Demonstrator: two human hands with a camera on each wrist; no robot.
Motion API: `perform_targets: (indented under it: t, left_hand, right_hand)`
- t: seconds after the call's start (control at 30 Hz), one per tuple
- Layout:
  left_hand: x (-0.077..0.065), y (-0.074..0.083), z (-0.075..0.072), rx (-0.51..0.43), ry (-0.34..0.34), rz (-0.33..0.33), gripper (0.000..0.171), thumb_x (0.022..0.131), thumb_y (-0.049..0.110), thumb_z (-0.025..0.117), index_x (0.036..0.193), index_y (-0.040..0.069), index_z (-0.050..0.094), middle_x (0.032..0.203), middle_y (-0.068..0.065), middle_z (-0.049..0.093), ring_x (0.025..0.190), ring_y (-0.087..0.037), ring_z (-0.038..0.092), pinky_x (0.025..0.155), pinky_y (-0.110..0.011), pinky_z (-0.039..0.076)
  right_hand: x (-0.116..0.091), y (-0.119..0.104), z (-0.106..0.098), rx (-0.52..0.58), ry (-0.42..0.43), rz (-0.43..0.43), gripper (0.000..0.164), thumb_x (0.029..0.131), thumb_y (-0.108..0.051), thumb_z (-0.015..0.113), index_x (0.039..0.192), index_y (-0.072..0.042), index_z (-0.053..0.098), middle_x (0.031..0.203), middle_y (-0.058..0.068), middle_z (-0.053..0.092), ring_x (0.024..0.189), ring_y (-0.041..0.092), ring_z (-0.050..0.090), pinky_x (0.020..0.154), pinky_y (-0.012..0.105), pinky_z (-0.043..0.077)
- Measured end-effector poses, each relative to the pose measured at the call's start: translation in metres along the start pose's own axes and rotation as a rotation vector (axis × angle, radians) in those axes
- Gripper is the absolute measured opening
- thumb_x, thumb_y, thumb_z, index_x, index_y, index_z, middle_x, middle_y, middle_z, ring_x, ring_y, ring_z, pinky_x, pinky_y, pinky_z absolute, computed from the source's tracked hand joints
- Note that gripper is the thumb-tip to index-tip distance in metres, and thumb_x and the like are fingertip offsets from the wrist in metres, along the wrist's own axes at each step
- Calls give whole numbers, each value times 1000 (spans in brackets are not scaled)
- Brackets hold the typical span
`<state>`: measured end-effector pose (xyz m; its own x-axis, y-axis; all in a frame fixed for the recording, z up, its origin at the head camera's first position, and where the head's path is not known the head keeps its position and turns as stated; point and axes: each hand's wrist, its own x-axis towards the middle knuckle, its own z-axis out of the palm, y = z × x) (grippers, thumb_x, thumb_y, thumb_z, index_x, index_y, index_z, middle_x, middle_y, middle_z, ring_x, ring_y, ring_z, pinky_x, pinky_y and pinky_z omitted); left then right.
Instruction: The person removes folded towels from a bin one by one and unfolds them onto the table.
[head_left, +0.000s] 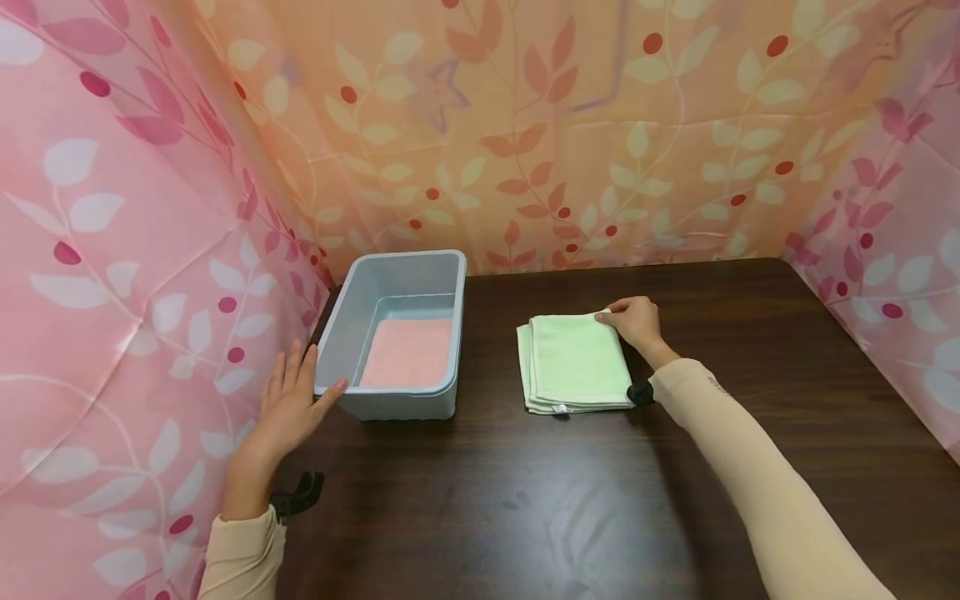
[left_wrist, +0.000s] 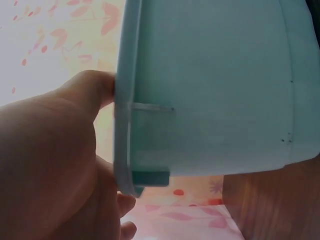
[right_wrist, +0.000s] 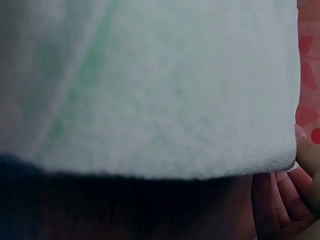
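A folded light green towel (head_left: pixel 579 358) lies on the table right of centre. My right hand (head_left: pixel 636 323) pinches its far right corner between thumb and fingers; the right wrist view shows the towel's edge (right_wrist: pixel 200 170) close up, with the fingers (right_wrist: pixel 290 195) at its corner. At the left stands a grey-blue plastic bin (head_left: pixel 397 402) with a folded pink cloth (head_left: pixel 408 352) on its bottom. My left hand (head_left: pixel 291 402) rests against the bin's near left corner, fingers extended and thumb on the rim. The left wrist view shows this thumb (left_wrist: pixel 95 82) touching the rim (left_wrist: pixel 125 100).
The dark wooden table (head_left: pixel 487 517) extends in front of the bin and towel. Flowered curtains hang behind it (head_left: pixel 570 167) and along both sides, the pink left curtain (head_left: pixel 150 292) close beside my left hand. A black wrist strap piece (head_left: pixel 641 392) sits near the towel's right edge.
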<state>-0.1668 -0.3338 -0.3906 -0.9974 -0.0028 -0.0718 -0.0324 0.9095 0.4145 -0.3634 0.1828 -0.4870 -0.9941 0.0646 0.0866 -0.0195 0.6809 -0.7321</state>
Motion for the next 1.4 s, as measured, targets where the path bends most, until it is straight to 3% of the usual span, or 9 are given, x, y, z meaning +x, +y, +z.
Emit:
perform_targets:
  t: [0.13, 0.3, 0.43, 0.6, 0.73, 0.87, 1.0, 1.1, 1.4]
  left_hand:
    - [2, 7, -3, 23, 26, 20, 94, 98, 48, 52, 157, -5, 1, 164, -28, -9, 150, -51, -13, 116, -72, -3]
    - [1, 25, -8, 63, 181, 127, 93, 96, 40, 58, 155, -10, 6, 163, -31, 0, 151, -51, -5, 120, -67, 3]
    - [-5, 60, -4, 98, 325, 268, 90, 92, 35, 65, 155, -8, 16, 164, -28, 11, 152, -48, 6, 122, -63, 10]
    - [-18, 118, 23, 154, 408, 497, 90, 90, 35, 69, 155, -3, 20, 165, -21, 19, 154, -39, 16, 122, -57, 19]
    - [-30, 157, 52, 176, 335, 669, 88, 91, 39, 68, 157, 2, 22, 166, -14, 20, 155, -30, 17, 123, -50, 24]
    - [-28, 175, 86, 193, 179, 748, 87, 93, 45, 64, 157, 4, 21, 167, -10, 17, 156, -27, 18, 124, -45, 26]
    - [-15, 171, 121, 209, 4, 711, 88, 95, 49, 60, 158, 4, 18, 168, -9, 13, 156, -27, 15, 125, -44, 25]
    - [-8, 162, 140, 202, -84, 662, 88, 96, 50, 59, 158, 4, 17, 168, -9, 12, 157, -27, 13, 125, -44, 25]
    - [6, 145, 160, 174, -127, 605, 88, 94, 48, 63, 157, 1, 21, 167, -14, 15, 155, -33, 18, 122, -49, 29]
  right_hand:
    - [0, -2, -5, -47, 27, -47, 33, 87, -27, 76, 106, 0, 75, 100, 23, 75, 89, 36, 69, 79, 49, 56]
    - [0, -15, -16, -67, 72, -96, 34, 88, -27, 75, 109, 0, 74, 101, 22, 75, 87, 34, 71, 76, 48, 57]
    - [-5, -33, -21, -11, 78, -147, 35, 89, -27, 75, 112, 0, 73, 103, 22, 75, 86, 34, 73, 69, 40, 59]
    - [-22, -55, -16, 78, 38, -210, 34, 88, -26, 76, 113, -3, 73, 101, 19, 76, 83, 33, 74, 61, 27, 56]
    - [-41, -65, -3, 93, 10, -285, 31, 86, -26, 78, 109, -6, 75, 97, 14, 78, 79, 26, 73, 60, 24, 54]
    - [-61, -68, 11, 82, -10, -331, 30, 84, -25, 79, 107, -5, 76, 94, 11, 78, 76, 23, 72, 60, 25, 53]
    - [-79, -69, 25, 77, -61, -347, 32, 84, -25, 80, 107, -3, 76, 94, 8, 78, 74, 20, 71, 62, 26, 53]
    - [-92, -68, 38, 65, -108, -356, 32, 84, -25, 80, 107, -4, 76, 91, 6, 78, 73, 17, 71, 64, 27, 54]
    - [-118, -61, 63, 49, -167, -402, 27, 80, -22, 83, 99, -5, 77, 81, 2, 77, 69, 9, 69, 66, 25, 55]
